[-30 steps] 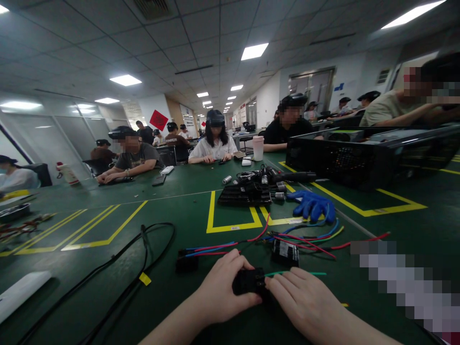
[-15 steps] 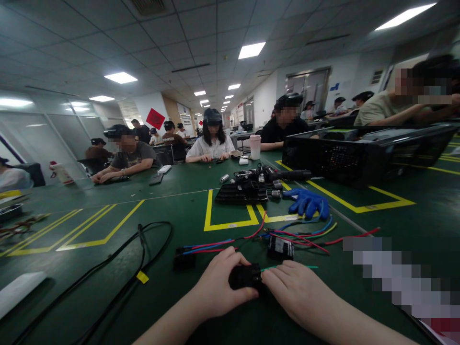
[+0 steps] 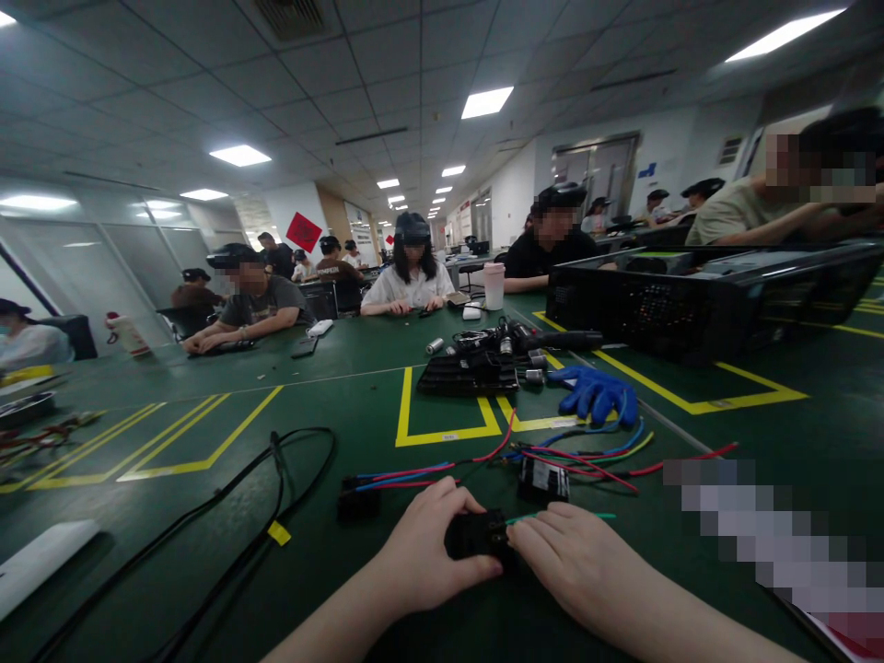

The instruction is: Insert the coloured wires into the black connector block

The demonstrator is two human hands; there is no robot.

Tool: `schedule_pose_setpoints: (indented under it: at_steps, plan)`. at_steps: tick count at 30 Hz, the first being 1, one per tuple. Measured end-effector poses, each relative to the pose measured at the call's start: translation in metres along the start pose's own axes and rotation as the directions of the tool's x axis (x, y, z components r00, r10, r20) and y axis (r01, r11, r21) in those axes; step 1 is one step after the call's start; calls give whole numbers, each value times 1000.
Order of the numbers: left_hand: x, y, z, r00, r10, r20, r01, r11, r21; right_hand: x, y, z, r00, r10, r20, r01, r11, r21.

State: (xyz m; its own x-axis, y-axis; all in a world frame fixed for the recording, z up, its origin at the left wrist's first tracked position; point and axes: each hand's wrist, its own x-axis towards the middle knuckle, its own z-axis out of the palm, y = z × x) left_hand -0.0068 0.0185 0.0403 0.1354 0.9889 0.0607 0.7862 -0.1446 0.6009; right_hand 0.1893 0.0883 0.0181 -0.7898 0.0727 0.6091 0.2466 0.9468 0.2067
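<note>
Low over the green table, my left hand (image 3: 436,543) grips a small black block-shaped part (image 3: 476,534) between thumb and fingers. At the part's right end, my right hand (image 3: 570,557) is closed in a pinch on a thin green wire (image 3: 599,517), whose free end sticks out to the right. Just beyond my left hand lies a black block with red and blue wires (image 3: 359,499). Behind my right hand sits another black block with a pale label (image 3: 544,481), with coloured wires around it.
A blue glove (image 3: 598,396) lies beside a pile of black parts and metal cylinders (image 3: 476,368). Black cables (image 3: 238,502) loop across the left. At right stands a black computer case (image 3: 656,304). Several people sit around the table.
The whole view has shifted slightly right and down. Both hands keep the same hold on the black part and green wire, with no clear movement between them.
</note>
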Motion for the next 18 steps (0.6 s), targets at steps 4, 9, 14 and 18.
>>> schedule_pose_setpoints:
  at_steps: [4, 9, 14, 18]
  plan:
    - [1, 0, -1, 1000, 11, 7, -11, 1000, 4, 0, 1, -2, 999, -28, 23, 28, 1000, -11]
    - [1, -2, -2, 1000, 12, 18, -12, 1000, 12, 0, -2, -2, 997, -38, -63, 34, 998, -58]
    - [1, -3, 0, 1000, 3, -3, -4, 1000, -15, 0, -1, -4, 999, -34, -30, 33, 999, -11]
    - [1, -2, 0, 1000, 5, -3, -5, 1000, -7, -1, 0, -4, 999, -31, -40, 31, 999, 15]
